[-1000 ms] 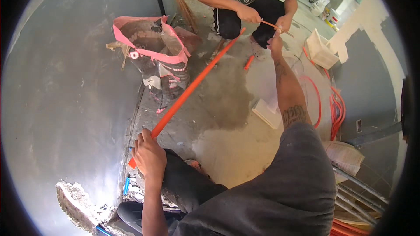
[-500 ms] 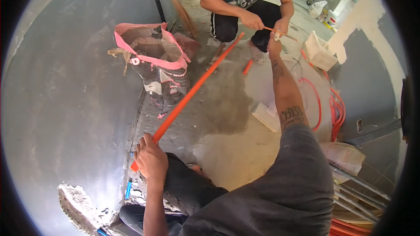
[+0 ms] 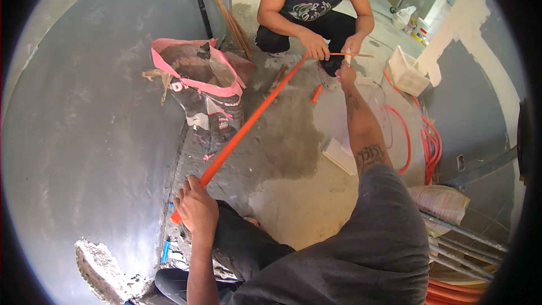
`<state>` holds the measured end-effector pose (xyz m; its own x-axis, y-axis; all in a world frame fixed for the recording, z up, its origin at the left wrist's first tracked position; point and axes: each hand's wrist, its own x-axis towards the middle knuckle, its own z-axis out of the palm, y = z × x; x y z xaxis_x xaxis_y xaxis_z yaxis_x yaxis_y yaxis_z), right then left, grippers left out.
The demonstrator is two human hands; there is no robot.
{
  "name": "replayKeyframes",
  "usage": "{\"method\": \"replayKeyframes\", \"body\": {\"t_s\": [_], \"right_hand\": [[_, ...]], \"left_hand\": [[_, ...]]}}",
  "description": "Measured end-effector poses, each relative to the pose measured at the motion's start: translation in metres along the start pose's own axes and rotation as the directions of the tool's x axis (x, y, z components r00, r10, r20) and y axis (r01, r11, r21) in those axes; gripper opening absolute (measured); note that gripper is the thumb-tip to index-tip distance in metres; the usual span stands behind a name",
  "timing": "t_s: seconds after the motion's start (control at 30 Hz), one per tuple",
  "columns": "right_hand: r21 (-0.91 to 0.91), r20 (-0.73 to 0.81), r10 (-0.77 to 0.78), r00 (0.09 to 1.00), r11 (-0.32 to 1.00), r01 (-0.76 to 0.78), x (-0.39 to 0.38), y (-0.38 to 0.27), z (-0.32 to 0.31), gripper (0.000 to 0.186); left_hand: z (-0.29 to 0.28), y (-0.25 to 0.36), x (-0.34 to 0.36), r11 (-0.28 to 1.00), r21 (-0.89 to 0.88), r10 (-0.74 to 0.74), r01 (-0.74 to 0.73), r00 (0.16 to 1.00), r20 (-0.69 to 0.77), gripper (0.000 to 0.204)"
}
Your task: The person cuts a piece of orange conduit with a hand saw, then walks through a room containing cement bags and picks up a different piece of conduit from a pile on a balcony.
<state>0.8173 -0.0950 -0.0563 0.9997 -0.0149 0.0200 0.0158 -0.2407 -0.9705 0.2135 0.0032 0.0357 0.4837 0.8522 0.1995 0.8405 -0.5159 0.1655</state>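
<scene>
Head view: the grey wall (image 3: 84, 135) fills the left side, with a broken hole (image 3: 99, 268) at its foot, and the concrete floor (image 3: 293, 181) spreads out beside it. A co-worker (image 3: 316, 5) crouches at the top of the picture. A pink-rimmed rubble bag (image 3: 197, 87) stands against the wall, just left of the pipe. A long orange pipe (image 3: 248, 124) runs slantwise from the lower left up to the co-worker. Coils of orange tubing (image 3: 430, 144) lie at the right, near a white tub (image 3: 407, 73). A short orange offcut (image 3: 316, 94) lies on the floor by the co-worker's feet.

The left hand (image 3: 196, 210) is closed around the pipe's near end, fingers wrapped over it. The right hand (image 3: 345, 72), arm fully stretched, reaches the far end by a thin stick (image 3: 350, 55) that the co-worker's hand (image 3: 354, 45) holds; whether the right hand grips anything I cannot tell. The co-worker's other hand (image 3: 314, 47) grasps the pipe's far end.
</scene>
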Motion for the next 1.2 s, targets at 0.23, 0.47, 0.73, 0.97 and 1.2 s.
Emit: {"method": "replayKeyframes", "body": {"t_s": [0.23,0.47,0.73,0.97,1.2], "right_hand": [[0.031,0.039,0.072,0.997,0.997,-0.073,0.013,-0.019,-0.030,0.036],[0.105,0.061,0.064,0.996,0.992,-0.070,-0.003,-0.014,-0.021,0.031],[0.104,-0.021,0.019,1.000,0.994,-0.017,0.016,0.014,-0.022,0.042],[-0.103,-0.062,-0.007,0.998,0.995,0.001,0.083,0.038,-0.039,0.033],[-0.204,-0.097,-0.083,0.992,0.977,0.062,0.048,0.049,0.024,0.045]], "left_hand": [[0.002,0.008,0.002,0.997,-0.058,0.049,-0.049,0.999,-0.015,0.010],[0.000,0.005,0.000,0.997,-0.053,0.059,-0.060,0.998,-0.033,0.010],[-0.001,0.007,0.001,0.998,-0.057,0.039,-0.040,0.999,-0.020,0.010],[0.002,0.014,0.001,0.994,-0.087,0.064,-0.064,0.998,0.000,0.011],[0.001,0.003,0.003,0.998,-0.050,0.037,-0.038,0.999,-0.019,0.010]]}}
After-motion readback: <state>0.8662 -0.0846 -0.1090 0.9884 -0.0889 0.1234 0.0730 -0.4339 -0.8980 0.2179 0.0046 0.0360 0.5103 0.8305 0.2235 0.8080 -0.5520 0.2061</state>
